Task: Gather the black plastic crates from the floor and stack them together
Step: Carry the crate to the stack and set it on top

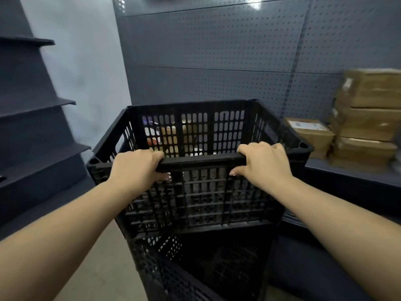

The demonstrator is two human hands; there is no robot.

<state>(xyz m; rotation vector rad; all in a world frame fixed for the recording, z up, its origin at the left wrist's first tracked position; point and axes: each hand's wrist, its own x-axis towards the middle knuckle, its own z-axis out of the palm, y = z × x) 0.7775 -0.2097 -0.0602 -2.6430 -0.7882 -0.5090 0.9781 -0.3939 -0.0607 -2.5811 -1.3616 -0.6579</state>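
Two bare forearms reach forward as the left hand (138, 168) and right hand (263, 162) each close a firm grip on the near rim of a black plastic crate (199, 131), fingers curled over the edge, thumbs outside. That upper crate sits above a second black crate (195, 263) standing on the floor. Behind are a dark pegboard wall (217, 61), empty shelves (36, 109) at left and stacked cardboard boxes (366, 118) at right.

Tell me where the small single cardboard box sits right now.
The small cardboard box sits right of centre on the dark shelf, just left of the stacked cardboard boxes and behind the held black crate's right corner, against the pegboard wall.
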